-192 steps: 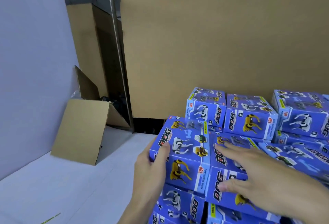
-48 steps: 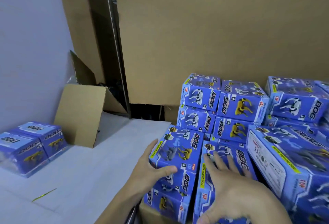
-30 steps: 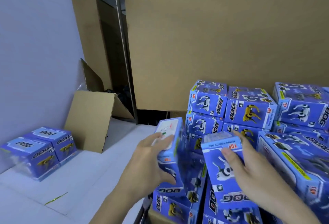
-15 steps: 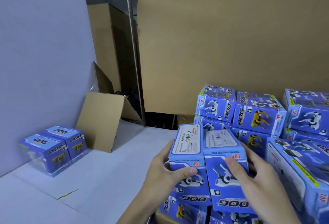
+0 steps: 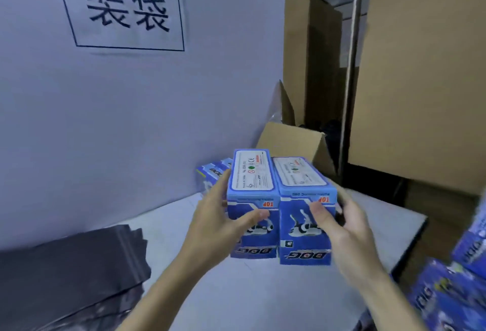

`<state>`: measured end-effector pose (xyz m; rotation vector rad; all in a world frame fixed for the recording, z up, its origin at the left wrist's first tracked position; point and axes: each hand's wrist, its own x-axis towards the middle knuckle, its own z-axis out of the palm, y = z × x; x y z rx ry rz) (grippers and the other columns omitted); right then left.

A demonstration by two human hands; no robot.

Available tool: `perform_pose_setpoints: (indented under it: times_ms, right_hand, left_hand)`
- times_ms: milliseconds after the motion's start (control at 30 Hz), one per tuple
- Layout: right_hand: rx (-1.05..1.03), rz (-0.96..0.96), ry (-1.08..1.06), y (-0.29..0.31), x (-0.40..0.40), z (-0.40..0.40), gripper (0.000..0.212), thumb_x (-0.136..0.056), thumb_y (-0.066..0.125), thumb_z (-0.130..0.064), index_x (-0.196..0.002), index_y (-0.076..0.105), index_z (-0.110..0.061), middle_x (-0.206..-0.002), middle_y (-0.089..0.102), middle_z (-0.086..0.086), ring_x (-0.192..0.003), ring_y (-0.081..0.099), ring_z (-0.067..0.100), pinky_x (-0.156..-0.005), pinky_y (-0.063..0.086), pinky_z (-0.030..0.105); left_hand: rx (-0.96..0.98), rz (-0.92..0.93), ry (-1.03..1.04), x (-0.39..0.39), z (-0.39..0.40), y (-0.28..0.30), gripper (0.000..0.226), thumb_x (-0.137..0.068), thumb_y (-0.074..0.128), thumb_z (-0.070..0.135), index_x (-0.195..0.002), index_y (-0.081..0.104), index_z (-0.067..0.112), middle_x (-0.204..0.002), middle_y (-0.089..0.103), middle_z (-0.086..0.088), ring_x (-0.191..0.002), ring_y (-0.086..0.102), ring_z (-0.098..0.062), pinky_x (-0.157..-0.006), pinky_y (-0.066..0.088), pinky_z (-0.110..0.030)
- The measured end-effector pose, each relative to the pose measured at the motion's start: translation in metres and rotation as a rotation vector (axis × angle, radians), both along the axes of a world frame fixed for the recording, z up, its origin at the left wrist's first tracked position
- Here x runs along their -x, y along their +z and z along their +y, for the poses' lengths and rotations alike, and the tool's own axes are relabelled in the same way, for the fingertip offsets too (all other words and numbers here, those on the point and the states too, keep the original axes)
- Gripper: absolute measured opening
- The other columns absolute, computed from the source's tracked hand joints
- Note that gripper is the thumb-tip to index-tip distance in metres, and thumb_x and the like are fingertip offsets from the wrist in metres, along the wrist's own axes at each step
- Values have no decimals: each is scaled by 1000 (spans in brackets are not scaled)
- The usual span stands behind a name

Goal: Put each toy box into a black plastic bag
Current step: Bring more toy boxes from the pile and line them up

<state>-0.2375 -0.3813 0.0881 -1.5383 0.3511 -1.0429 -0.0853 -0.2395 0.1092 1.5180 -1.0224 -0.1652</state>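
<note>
Two toy boxes [image 5: 278, 207] held side by side, touching, above the white worktop [image 5: 263, 296]: my left grip [image 5: 218, 222] clasps one, my right grip [image 5: 339, 225] the other. Black plastic bags [image 5: 65, 272] lie stacked left

Two toy boxes side by side above the bench [image 5: 263, 299]: left toy box [image 5: 252, 199] in the left hand [image 5: 213, 225], right toy box [image 5: 305, 207] in the right hand [image 5: 347, 228]. Behind them, more toy boxes [image 5: 213, 172] against the wall board [image 5: 131, 120]. Stack of plastic bags [image 5: 65, 272] at near left. Open carton [image 5: 294, 141] at the far end. Pile of toy boxes [image 5: 452, 286] at right.
</note>
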Motion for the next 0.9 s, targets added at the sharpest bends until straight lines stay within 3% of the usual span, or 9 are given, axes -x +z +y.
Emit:
perform_pose_setpoints:
  times_ms: [133,267,333,400,500,600,667,767,900]
  right_hand:
    - [-125,68,317,-20,-104,-5,56,-84,69,-33,-137,54,-28,-121,71,3,-104,72,28,-86,58,51]
    - [-132,224,490,-38,-185,-12,47,-95,65,-20,-140,53,-28,-120,72,-4,-107,71,16,-81,60,36]
    - [-36,327,506,-48,-214,-19,46,-98,62,-18,-142,51,-29,-126,68,-5,-111,68,11,-86,59,33]
    - [101,414,471,-57,-238,-29,50,-98,62,-17,-145,48,-29,-135,60,-6,-122,60,12,-97,55,35]
    - [289,489,337,-64,-269,-41,55,-97,64,-16,-147,45,-27,-136,50,-8,-131,48,12,-107,45,32]
    - [340,472,231,-68,-290,-47,54,-92,70,-17,-142,51,-27,-126,52,-11,-125,51,10,-103,50,37]
    - [409,456,176,-72,-300,-49,53,-91,72,-19,-139,52,-29,-122,52,-14,-121,52,7,-98,53,33]
    - [436,439,150,-77,-307,-50,53,-91,71,-20,-139,51,-30,-127,53,-13,-121,49,5,-93,55,27]
    - [403,392,217,-93,-307,-44,49,-95,66,-19,-140,50,-31,-118,50,-20,-117,50,0,-78,54,9]
  left_hand:
    - [-81,-78,298,-61,35,-28,77,-70,75,48,-137,36,48,-118,60,29,-105,65,-1,-72,61,-27]
    - [-176,-97,450,-117,51,-64,83,-73,78,43,-146,37,40,-128,57,11,-108,65,-15,-83,60,-40]
    - [-230,-113,515,-141,48,-80,75,-76,79,40,-143,44,34,-128,55,6,-109,60,-10,-88,58,-35]
    - [-259,-92,549,-161,40,-95,71,-80,80,32,-142,46,31,-125,54,7,-104,60,-3,-82,56,-19]
    - [-290,-32,573,-182,23,-116,72,-81,80,29,-143,45,31,-124,53,7,-107,58,-9,-84,57,-21]
    - [-216,28,612,-196,7,-128,77,-78,82,30,-144,43,30,-129,53,4,-112,58,-16,-91,58,-38]
    - [-175,48,642,-204,-1,-131,80,-73,83,36,-142,43,32,-130,54,1,-112,59,-21,-92,57,-47]
    - [-133,75,658,-211,-4,-132,85,-61,77,51,-137,47,32,-128,56,0,-108,62,-23,-86,59,-49]
    - [-141,18,709,-208,5,-135,86,-56,77,51,-136,51,31,-122,58,0,-102,63,-19,-84,60,-47]
